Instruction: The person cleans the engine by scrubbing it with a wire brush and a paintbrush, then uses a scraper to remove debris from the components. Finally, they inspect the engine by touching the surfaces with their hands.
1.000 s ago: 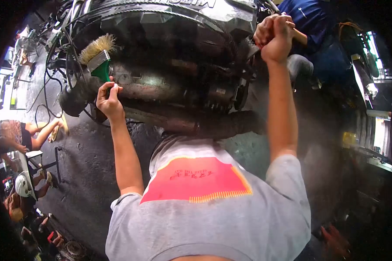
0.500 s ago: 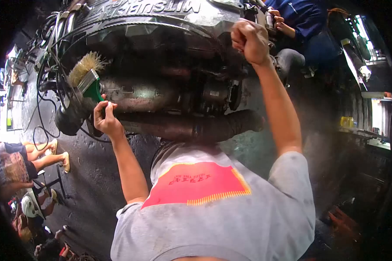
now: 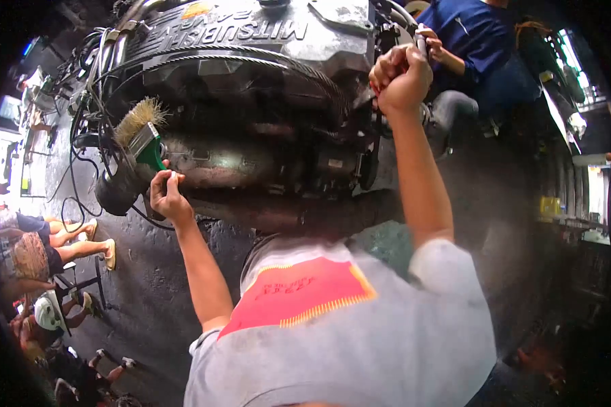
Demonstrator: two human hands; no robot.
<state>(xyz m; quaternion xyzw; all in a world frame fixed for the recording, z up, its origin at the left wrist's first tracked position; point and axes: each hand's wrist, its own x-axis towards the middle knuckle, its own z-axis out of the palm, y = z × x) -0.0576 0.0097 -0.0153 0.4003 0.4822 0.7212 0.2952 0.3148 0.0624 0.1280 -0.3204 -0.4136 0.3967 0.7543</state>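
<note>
My left hand (image 3: 171,198) is closed on the green handle of a paintbrush (image 3: 151,146). The brush has a metal band and pale, splayed bristles pointing up and away, beside hoses on the engine's left. My right hand (image 3: 404,78) is a closed fist at the engine's right end. A bit of red shows at its fingers, but what it holds is too small to name. Before me lies a large dark engine (image 3: 265,169) with a metal top cover (image 3: 332,47) lettered MITSUBISHI, upside down from here.
A twisted wire cable (image 3: 251,57) runs along the cover's near edge. Thin hoses (image 3: 75,173) hang at the left. A co-worker in a dark blue shirt (image 3: 478,41) has their hands at the engine's far right. Seated people's legs (image 3: 81,247) show at lower left.
The view has shifted, showing more of the engine cover. My right hand has moved slightly right and turned, with red now showing at its fingers. The left hand keeps its hold on the paintbrush.
</note>
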